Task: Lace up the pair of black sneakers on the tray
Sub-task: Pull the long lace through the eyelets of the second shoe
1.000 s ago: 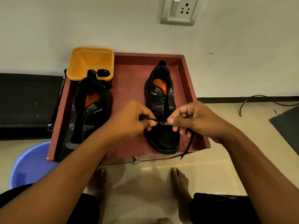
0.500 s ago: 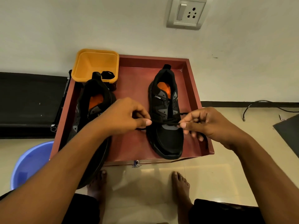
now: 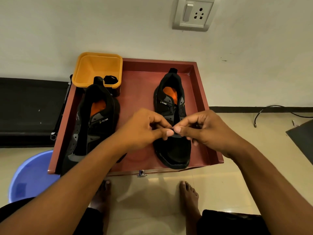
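Two black sneakers with orange insoles lie on a reddish-brown tray (image 3: 201,92), toes toward me. The left sneaker (image 3: 94,119) rests along the tray's left side, partly under my left forearm. Over the lower eyelets of the right sneaker (image 3: 172,150) my two hands meet. My left hand (image 3: 144,129) and my right hand (image 3: 205,131) each pinch the black lace (image 3: 174,130) between thumb and forefinger, thumb tips almost touching. Most of the lace is hidden behind my fingers.
An orange tub (image 3: 97,70) holding a bundled black lace (image 3: 111,78) sits at the tray's back left corner. A blue bucket (image 3: 32,173) stands on the floor at left, beside a black bench (image 3: 32,109). My bare feet are below the tray. A wall socket (image 3: 193,14) is above.
My hands, which were spread apart with the lace pulled taut across the right sneaker, have come back together over its lower eyelets. The view shifted slightly.
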Motion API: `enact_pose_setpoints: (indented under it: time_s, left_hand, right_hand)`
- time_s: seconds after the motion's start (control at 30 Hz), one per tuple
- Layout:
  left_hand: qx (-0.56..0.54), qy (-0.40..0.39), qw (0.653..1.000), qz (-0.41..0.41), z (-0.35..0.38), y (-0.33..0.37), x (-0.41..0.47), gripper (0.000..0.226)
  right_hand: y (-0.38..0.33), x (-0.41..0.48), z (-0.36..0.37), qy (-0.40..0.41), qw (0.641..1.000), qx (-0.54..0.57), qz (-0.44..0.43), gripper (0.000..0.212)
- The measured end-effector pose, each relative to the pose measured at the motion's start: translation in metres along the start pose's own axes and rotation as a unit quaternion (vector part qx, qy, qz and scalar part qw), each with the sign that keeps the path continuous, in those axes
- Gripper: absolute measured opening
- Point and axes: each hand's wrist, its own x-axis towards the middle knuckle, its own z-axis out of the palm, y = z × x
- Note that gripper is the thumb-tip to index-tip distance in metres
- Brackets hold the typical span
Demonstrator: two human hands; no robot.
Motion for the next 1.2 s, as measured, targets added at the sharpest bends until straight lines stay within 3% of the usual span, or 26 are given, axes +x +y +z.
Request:
enact_pose_setpoints:
  time_s: [0.13, 0.27, 0.43, 0.6, 0.73, 0.87, 0.97, 1.2]
  left_hand:
    - [-0.028, 0.035, 0.999, -0.017, -0.005, -0.005, 0.002, 0.005]
    - [-0.109, 0.051, 0.993, -0.020, 0.004, 0.001, 0.002, 0.018]
    - [-0.191, 0.098, 0.976, -0.038, 0.006, 0.005, 0.006, 0.015]
    - [-0.197, 0.147, 0.968, -0.049, 0.004, 0.005, 0.007, 0.006]
    - [-0.193, 0.148, 0.968, -0.058, 0.003, 0.003, 0.007, 0.005]
    - [-0.197, 0.182, 0.961, -0.061, -0.003, -0.003, 0.008, 0.009]
    - [-0.158, 0.198, 0.963, -0.088, -0.006, -0.016, 0.011, 0.011]
    - [-0.155, 0.162, 0.968, -0.109, 0.007, -0.027, 0.013, 0.009]
  right_hand:
    - [-0.002, 0.002, -0.008, 0.001, 1.000, 0.028, 0.003, 0.019]
    - [-0.008, 0.010, 0.000, 0.023, 0.994, 0.105, 0.015, 0.020]
    - [-0.010, 0.017, 0.001, 0.097, 0.994, 0.010, -0.051, 0.020]
    - [-0.014, 0.021, -0.003, 0.054, 0.996, 0.062, -0.043, 0.019]
    - [-0.015, 0.028, 0.003, 0.077, 0.995, 0.065, -0.024, 0.015]
    - [-0.018, 0.035, 0.005, 0.111, 0.993, 0.004, -0.035, 0.010]
    - [-0.010, 0.040, -0.001, 0.183, 0.973, -0.139, -0.032, 0.013]
    - [-0.005, 0.044, -0.001, 0.142, 0.965, -0.219, 0.003, 0.013]
